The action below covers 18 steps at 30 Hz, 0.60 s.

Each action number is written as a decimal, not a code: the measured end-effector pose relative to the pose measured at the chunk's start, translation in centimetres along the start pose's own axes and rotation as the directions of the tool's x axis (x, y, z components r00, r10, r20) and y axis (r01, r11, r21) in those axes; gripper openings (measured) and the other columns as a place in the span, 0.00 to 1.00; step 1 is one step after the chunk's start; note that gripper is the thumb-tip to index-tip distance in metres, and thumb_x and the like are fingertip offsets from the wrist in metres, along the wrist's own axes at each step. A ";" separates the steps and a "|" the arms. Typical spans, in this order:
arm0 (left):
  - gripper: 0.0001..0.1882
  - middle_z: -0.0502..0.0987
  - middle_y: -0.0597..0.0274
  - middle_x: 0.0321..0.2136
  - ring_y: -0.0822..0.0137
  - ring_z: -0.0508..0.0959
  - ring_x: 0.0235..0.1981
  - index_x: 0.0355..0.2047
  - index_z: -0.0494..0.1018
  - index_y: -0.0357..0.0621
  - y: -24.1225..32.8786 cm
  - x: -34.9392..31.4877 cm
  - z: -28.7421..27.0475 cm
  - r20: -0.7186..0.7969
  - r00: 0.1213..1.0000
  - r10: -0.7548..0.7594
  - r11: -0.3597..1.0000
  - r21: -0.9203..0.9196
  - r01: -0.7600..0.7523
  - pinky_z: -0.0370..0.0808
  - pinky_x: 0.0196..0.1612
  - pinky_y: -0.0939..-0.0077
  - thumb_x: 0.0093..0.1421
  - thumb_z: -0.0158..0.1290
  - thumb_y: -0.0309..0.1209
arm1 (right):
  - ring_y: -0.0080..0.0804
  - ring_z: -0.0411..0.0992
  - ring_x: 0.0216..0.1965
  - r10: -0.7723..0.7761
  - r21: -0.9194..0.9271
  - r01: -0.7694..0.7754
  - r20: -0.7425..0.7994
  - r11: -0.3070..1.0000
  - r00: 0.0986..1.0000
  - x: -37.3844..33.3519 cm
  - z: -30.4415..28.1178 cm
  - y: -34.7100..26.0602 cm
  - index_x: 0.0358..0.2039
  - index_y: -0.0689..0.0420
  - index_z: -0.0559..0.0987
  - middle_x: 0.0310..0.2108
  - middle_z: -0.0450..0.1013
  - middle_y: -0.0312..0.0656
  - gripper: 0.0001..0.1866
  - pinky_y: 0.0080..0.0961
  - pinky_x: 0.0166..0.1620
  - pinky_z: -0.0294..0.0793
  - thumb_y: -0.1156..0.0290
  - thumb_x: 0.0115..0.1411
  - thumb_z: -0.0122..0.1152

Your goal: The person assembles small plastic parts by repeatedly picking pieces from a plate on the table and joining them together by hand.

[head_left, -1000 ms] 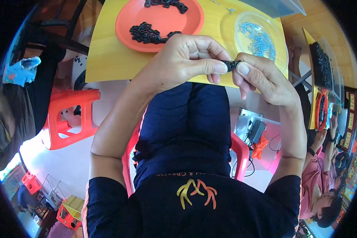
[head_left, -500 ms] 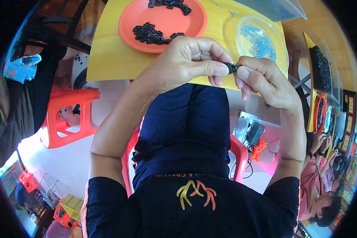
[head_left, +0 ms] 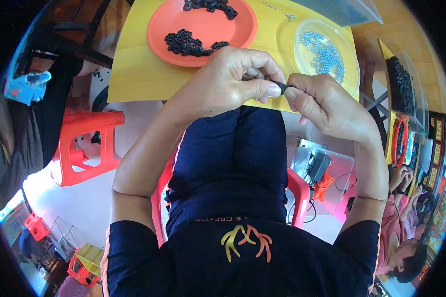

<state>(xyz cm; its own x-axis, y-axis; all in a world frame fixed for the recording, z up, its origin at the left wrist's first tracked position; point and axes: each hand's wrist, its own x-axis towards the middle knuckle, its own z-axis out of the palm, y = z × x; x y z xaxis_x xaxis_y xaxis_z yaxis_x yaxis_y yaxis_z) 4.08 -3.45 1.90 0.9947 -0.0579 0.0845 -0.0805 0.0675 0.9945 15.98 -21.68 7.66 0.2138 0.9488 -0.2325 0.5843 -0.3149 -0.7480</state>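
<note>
A small black plastic piece is held between my two hands over the near edge of the yellow table. My left hand pinches it between thumb and fingers. My right hand closes on its right end, thumb against the bent index finger; whatever else those fingers hold is hidden. Beyond my left hand lies an orange plate with two heaps of black linked pieces, the nearer heap close to my wrist. Past my right hand sits a clear round dish of small silvery metal parts.
More metal bits lie on the yellow tabletop near a clear bin. A red stool stands at the left. On the right, another person's hands are by a second table; a clear box with cables is below.
My right hand has shifted slightly left and its fingers have curled tighter round the end of the black piece. Less of the piece shows between my hands.
</note>
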 end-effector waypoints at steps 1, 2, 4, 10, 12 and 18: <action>0.08 0.76 0.64 0.28 0.77 0.75 0.29 0.37 0.75 0.33 -0.1 0.0 -0.1 0.019 1.000 -0.018 0.999 -0.040 0.018 0.73 0.35 0.81 0.57 0.57 0.23 | 0.53 0.68 0.20 -0.030 -0.079 0.029 -0.012 0.996 0.999 0.0 0.1 -0.2 0.25 0.64 0.70 0.17 0.66 0.55 0.18 0.39 0.27 0.68 0.63 0.66 0.47; 0.08 0.76 0.64 0.28 0.77 0.75 0.29 0.37 0.75 0.33 -0.1 0.0 -0.1 0.020 1.000 -0.018 0.999 -0.039 0.019 0.73 0.35 0.81 0.57 0.57 0.23 | 0.53 0.68 0.20 -0.030 -0.078 0.029 -0.013 0.997 0.999 0.0 0.2 -0.4 0.25 0.64 0.70 0.17 0.66 0.55 0.18 0.39 0.27 0.68 0.63 0.66 0.47; 0.08 0.76 0.64 0.27 0.77 0.75 0.29 0.37 0.75 0.33 0.0 0.0 -0.2 0.026 0.999 -0.018 0.997 -0.070 0.020 0.73 0.35 0.81 0.57 0.56 0.23 | 0.62 0.66 0.25 -0.052 -0.112 0.045 -0.060 0.993 0.997 0.0 0.4 -0.9 0.26 0.65 0.70 0.19 0.66 0.58 0.16 0.45 0.30 0.65 0.64 0.65 0.48; 0.07 0.76 0.64 0.27 0.77 0.75 0.29 0.37 0.74 0.32 -0.2 0.2 0.1 -0.034 0.999 0.015 0.998 0.059 -0.013 0.73 0.35 0.82 0.59 0.55 0.22 | 0.61 0.69 0.28 0.013 -0.200 -0.034 -0.106 0.979 0.994 0.2 0.4 -1.4 0.28 0.66 0.72 0.21 0.69 0.59 0.18 0.45 0.33 0.68 0.63 0.65 0.47; 0.07 0.76 0.64 0.27 0.77 0.75 0.29 0.38 0.74 0.32 -0.4 0.4 -0.1 -0.029 1.000 0.010 0.999 0.045 -0.008 0.73 0.35 0.82 0.59 0.55 0.22 | 0.58 0.71 0.27 0.028 -0.164 -0.043 -0.092 0.985 0.995 0.3 0.2 -1.1 0.28 0.66 0.72 0.21 0.70 0.57 0.18 0.43 0.33 0.69 0.62 0.66 0.47; 0.08 0.76 0.64 0.27 0.77 0.75 0.29 0.39 0.73 0.31 -0.2 0.4 -0.2 -0.027 1.000 -0.007 0.999 0.045 0.008 0.73 0.35 0.82 0.60 0.54 0.22 | 0.46 0.73 0.21 0.210 0.047 -0.212 0.049 0.976 0.976 0.7 -0.7 -1.8 0.29 0.67 0.73 0.20 0.71 0.53 0.19 0.38 0.32 0.72 0.62 0.67 0.44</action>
<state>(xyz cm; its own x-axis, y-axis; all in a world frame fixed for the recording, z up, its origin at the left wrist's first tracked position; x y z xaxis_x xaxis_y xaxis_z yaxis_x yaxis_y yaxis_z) 4.55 -3.24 1.68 0.9966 -0.0311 0.0761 -0.0754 0.0226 0.9969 15.67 -20.44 9.27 0.2932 0.8615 -0.4145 0.4882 -0.5077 -0.7099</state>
